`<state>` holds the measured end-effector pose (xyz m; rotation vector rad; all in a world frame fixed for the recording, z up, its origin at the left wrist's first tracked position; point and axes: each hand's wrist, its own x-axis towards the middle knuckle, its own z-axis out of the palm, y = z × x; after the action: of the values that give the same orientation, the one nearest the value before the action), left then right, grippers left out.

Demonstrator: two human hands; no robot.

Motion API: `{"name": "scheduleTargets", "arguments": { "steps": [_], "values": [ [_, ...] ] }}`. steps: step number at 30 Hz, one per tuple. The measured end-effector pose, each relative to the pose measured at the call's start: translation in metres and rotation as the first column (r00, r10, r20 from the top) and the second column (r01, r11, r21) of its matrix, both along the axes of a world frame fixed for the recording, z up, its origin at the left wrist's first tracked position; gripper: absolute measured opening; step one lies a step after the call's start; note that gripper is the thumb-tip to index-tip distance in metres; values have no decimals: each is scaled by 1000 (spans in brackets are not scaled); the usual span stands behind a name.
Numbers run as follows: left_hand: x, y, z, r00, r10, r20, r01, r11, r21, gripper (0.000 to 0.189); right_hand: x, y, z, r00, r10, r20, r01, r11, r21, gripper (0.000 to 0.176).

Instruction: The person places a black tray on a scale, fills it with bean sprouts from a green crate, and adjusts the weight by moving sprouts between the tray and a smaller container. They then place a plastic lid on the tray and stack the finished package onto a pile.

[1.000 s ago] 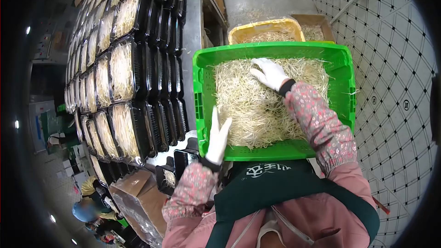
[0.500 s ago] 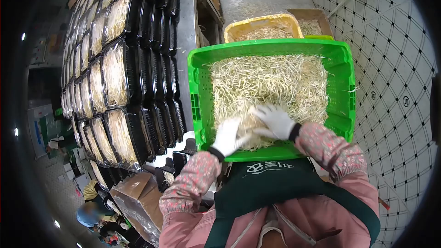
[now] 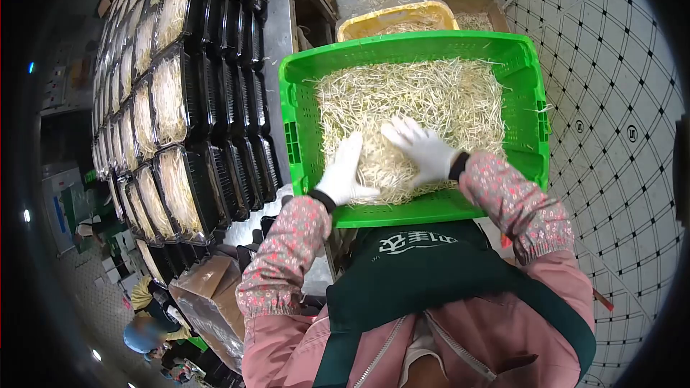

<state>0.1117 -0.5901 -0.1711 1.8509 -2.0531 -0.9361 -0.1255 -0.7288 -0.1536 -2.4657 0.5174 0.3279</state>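
Observation:
Bean sprouts [image 3: 424, 90] fill much of a green plastic crate [image 3: 402, 49] in front of me. My left hand [image 3: 345, 176], in a white glove, rests at the near left of the sprouts with its thumb spread away from the fingers. My right hand [image 3: 424, 151], gloved the same way, lies on the sprouts with fingers stretched out toward the far left. Between the two hands is a loose mound of sprouts, slightly blurred. Neither hand is closed around anything.
Stacks of black trays [image 3: 172, 97] packed with sprouts stand on the metal table to the left. Beyond the crate are a yellow tub [image 3: 395, 16] and a cardboard box [image 3: 496, 11]. A cardboard carton [image 3: 208, 294] and another person [image 3: 147, 330] are at the lower left.
My hands have moved from low over the sprouts near the crate's front edge to farther in. The right hand's fingers are more spread. The view has shifted slightly.

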Motion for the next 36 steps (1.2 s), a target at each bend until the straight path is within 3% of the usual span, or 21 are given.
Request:
{"name": "scheduleTargets", "arguments": {
  "steps": [2,4,5,6,8,9,11,12,14,16,18,19,22,23,26,27,30,31,33,34,36],
  "values": [
    [-27,14,22,956,-58,288,4,983,184,139,-9,25,-7,998,51,-46,-55,993,-101,140],
    [-32,13,8,954,5,301,-46,991,127,136,-9,37,-14,999,21,-29,-25,986,-162,141],
    [-32,6,-1,952,26,305,-63,991,114,134,-2,35,-18,1000,-5,-21,0,973,-232,124],
    [-29,-3,-5,950,47,309,-81,992,99,132,1,25,-26,996,-34,80,45,991,-129,116],
    [-21,-17,-4,974,160,163,-186,970,157,124,7,-2,-41,957,-122,264,101,991,91,102],
    [-14,-21,-3,970,209,120,-231,950,209,122,9,-13,-36,965,-188,183,166,978,130,91],
    [-6,-20,1,949,312,39,-308,895,323,123,0,-22,-37,976,-144,162,128,986,105,92],
    [-8,-13,0,959,276,66,-284,929,237,124,-4,-25,-37,981,-122,153,109,990,90,92],
    [-14,9,-5,968,212,131,-221,973,60,127,-10,-5,-29,984,-87,158,95,994,-49,116],
    [-28,12,4,947,175,269,-203,976,79,132,-9,23,-18,998,-54,41,60,980,-188,125],
    [-34,9,-1,928,176,329,-213,974,79,134,1,24,-19,992,-110,59,119,974,-191,124],
    [-31,2,-3,938,211,276,-235,970,55,132,6,26,-21,988,-137,69,148,971,-189,124],
    [-19,-15,-7,946,256,199,-297,932,209,128,23,1,-31,978,-185,100,184,983,20,117],
    [-17,-17,-8,926,328,186,-365,902,231,114,25,-2,-49,950,-223,218,235,971,-33,95],
    [-12,-9,-4,933,350,82,-359,919,162,100,23,-19,-41,980,-192,59,186,977,100,74],
    [-14,-9,16,928,370,48,-372,907,199,89,17,-17,-42,962,-212,172,212,977,22,56],
    [-9,-2,47,949,308,62,-314,926,208,88,-1,-37,-27,922,-312,227,285,947,145,44],
    [-10,1,60,949,289,126,-304,946,115,79,-13,-50,-32,871,-408,275,362,909,205,36],
    [-4,3,76,955,171,244,-201,974,102,78,-29,-73,-20,756,-551,352,454,830,325,27],
    [-2,4,82,948,108,299,-146,984,106,78,-33,-87,-6,760,-616,206,515,765,387,30],
    [-4,4,84,953,2,304,9,999,-35,69,-37,-103,5,709,-631,315,491,762,423,34]
  ]
}}
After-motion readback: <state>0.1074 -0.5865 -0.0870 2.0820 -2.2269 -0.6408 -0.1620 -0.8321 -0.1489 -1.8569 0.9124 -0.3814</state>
